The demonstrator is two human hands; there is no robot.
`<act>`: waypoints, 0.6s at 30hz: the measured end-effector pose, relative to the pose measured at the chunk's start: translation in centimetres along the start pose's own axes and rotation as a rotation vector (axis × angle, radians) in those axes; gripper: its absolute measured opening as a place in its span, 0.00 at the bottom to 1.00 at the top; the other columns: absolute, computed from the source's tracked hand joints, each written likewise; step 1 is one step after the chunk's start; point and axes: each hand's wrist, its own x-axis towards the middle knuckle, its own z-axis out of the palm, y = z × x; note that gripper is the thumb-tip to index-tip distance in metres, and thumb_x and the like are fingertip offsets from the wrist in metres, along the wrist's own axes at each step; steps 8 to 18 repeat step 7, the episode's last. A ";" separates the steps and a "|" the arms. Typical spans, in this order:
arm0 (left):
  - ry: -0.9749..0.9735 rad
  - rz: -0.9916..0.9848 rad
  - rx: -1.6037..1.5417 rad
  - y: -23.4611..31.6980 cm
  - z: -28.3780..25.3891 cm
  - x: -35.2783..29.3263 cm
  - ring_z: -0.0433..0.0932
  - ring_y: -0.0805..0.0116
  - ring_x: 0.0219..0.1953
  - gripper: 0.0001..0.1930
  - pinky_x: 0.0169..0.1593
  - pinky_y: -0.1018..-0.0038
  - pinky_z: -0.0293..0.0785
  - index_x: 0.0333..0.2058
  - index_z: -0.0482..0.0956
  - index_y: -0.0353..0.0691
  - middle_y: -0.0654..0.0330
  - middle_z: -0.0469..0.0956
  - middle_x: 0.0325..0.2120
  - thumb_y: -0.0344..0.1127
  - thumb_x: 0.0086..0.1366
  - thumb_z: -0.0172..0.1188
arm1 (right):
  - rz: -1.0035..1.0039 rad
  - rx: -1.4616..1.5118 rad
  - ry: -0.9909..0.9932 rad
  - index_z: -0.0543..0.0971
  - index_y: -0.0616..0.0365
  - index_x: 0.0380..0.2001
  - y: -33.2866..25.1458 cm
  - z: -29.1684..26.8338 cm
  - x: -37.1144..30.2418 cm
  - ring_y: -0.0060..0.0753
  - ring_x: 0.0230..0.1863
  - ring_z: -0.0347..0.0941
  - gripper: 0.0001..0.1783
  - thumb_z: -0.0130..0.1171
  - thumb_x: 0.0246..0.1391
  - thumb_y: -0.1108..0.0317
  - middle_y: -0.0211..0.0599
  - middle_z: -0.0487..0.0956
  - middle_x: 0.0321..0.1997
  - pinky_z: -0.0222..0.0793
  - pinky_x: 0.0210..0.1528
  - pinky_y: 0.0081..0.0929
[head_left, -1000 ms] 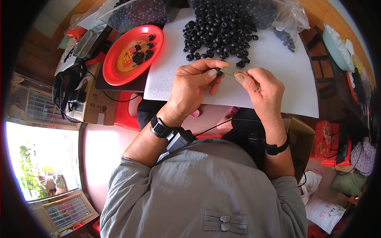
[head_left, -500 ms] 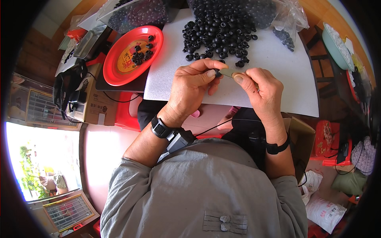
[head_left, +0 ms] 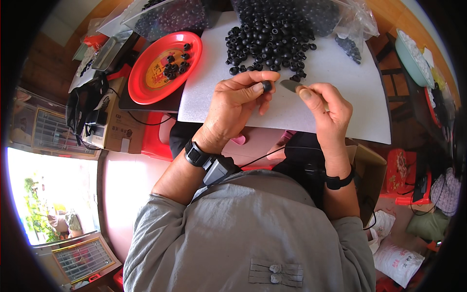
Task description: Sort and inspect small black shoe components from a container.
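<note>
Between the thumb and fingers of my left hand [head_left: 238, 100] is a small round black part [head_left: 266, 85], with its dark top showing. My right hand [head_left: 327, 104] grips a short, flat, grey blade [head_left: 290, 85] with a rounded tip; its handle is hidden in my fingers. The blade's tip points at the black part, a small gap between them. Both hands are above the near part of a white foam sheet [head_left: 360, 102]. Beyond them lies a big heap of similar black parts [head_left: 272, 41], with a few loose ones at its near edge.
Left of the sheet, a red plate [head_left: 138, 90] holds several black parts. Clear bags of parts [head_left: 170, 22] stand at the back, and a smaller bag [head_left: 348, 48] lies at the right. An open cardboard box [head_left: 369, 168] is below the table's right side.
The blade has come away from the black part as my right hand shifted slightly right. My left hand still pinches the part, now with its top more visible.
</note>
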 end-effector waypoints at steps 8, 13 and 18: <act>-0.047 -0.005 -0.012 -0.1 -0.4 -0.2 0.77 0.64 0.43 0.15 0.38 0.72 0.74 0.53 0.77 0.27 0.52 0.79 0.47 0.25 0.71 0.51 | -0.061 -0.156 -0.064 0.81 0.58 0.30 0.2 0.2 0.0 0.29 0.26 0.74 0.10 0.66 0.58 0.63 0.33 0.81 0.27 0.69 0.28 0.25; -0.047 -0.005 -0.012 -0.1 -0.4 -0.2 0.77 0.64 0.43 0.15 0.38 0.72 0.74 0.53 0.77 0.27 0.52 0.79 0.47 0.25 0.71 0.51 | -0.061 -0.156 -0.064 0.81 0.58 0.30 0.2 0.2 0.0 0.29 0.26 0.74 0.10 0.66 0.58 0.63 0.33 0.81 0.27 0.69 0.28 0.25; -0.047 -0.005 -0.012 -0.1 -0.4 -0.2 0.77 0.64 0.43 0.15 0.38 0.72 0.74 0.53 0.77 0.27 0.52 0.79 0.47 0.25 0.71 0.51 | -0.061 -0.156 -0.064 0.81 0.58 0.30 0.2 0.2 0.0 0.29 0.26 0.74 0.10 0.66 0.58 0.63 0.33 0.81 0.27 0.69 0.28 0.25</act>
